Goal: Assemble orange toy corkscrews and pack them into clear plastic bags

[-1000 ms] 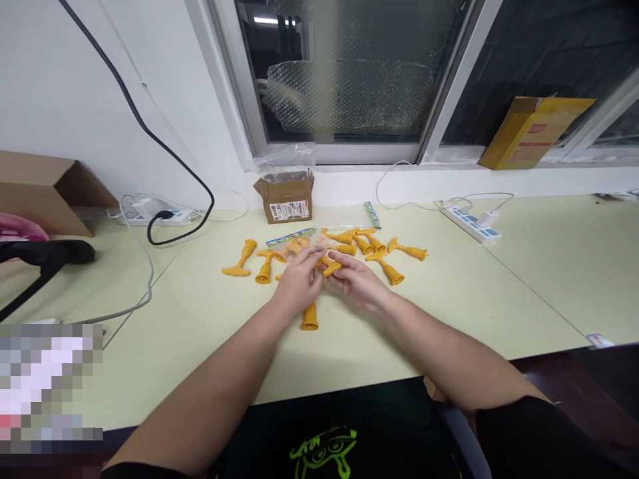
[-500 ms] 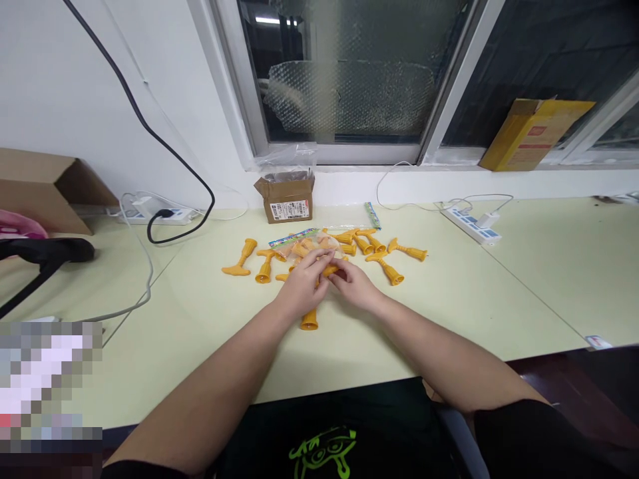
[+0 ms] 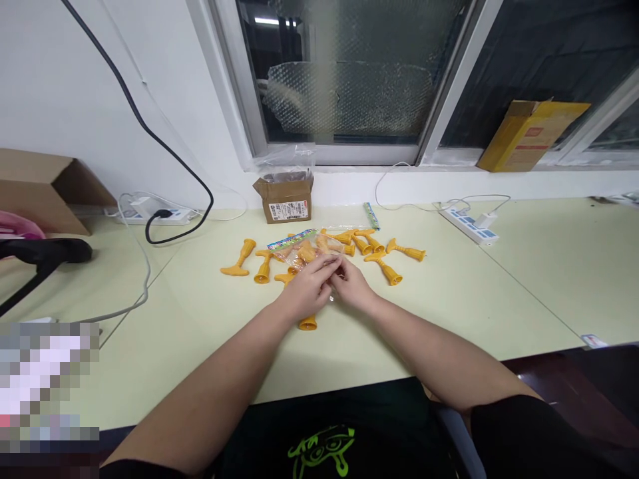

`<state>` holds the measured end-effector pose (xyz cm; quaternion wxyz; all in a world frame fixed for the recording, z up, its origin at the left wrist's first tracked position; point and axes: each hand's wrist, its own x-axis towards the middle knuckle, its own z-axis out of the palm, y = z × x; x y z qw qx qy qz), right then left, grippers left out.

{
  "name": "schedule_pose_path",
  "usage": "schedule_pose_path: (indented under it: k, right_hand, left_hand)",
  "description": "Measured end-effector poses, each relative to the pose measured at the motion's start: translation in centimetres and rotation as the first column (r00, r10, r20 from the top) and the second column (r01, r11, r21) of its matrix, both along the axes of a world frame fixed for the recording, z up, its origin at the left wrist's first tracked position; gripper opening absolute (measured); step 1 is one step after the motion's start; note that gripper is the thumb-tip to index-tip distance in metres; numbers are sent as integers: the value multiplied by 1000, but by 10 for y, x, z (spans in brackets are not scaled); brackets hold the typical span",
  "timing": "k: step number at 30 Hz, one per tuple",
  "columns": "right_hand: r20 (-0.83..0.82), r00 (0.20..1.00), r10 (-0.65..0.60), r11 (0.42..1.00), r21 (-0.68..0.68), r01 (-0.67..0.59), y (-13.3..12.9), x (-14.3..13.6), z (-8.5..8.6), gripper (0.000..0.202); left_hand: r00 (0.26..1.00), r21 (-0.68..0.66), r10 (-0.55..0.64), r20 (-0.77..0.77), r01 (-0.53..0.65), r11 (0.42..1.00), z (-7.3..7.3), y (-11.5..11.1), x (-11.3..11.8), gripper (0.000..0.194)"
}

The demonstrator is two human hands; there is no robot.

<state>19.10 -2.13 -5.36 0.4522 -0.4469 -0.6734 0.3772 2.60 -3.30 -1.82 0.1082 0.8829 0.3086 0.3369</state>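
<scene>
No wording can be read. On the box (image 3: 283, 195), a white label (image 3: 289, 211) is printed with dark lines and a small red mark, too small to be made out. On the yellow carton (image 3: 519, 150), a reddish patch (image 3: 534, 132) and fainter print are seen, likewise illegible. The strip (image 3: 292, 239) of the front bag (image 3: 287, 255) is printed in blue and green; its pattern cannot be resolved, nor can that of the rear strip (image 3: 371, 216). On the black shirt (image 3: 394, 432), a green drawing (image 3: 324, 449) is printed; whether letters are included cannot be told. At the table (image 3: 474, 293) edge, a sticker's (image 3: 594, 341) print is blurred.
</scene>
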Motion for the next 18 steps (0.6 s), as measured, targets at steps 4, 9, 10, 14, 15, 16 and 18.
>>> schedule_pose_path:
  k: [4,9,10,14,15,16,18]
  right_hand:
    - [262,965,18,984,165,-63,-6,-1,7,35]
    - [517,848,-114,973,230,-9,-13,3,10,58]
    - [534,835,-134,974,228,10,-14,4,11,62]
    - [503,857,-110,979,201,8,-13,8,14,58]
    - [485,869,-96,983,186,5,-11,9,15,54]
    - [463,882,-82,987,163,6,-9,10,15,49]
    - [410,911,-55,994,112,10,-5,12,16,42]
  left_hand:
    - [1000,10,-7,1,7,1000,0,0,0,71]
    - [999,22,42,19,-42,999,1,-2,1,70]
    - [998,21,59,27,-60,998,2,-2,2,70]
    - [997,24,71,25,-71,997,1,-3,2,71]
    - [998,23,61,15,-61,998,1,-3,2,71]
    - [999,21,49,3,-49,999,1,-3,2,70]
    - [1000,12,21,-21,-21,1000,-1,-2,1,69]
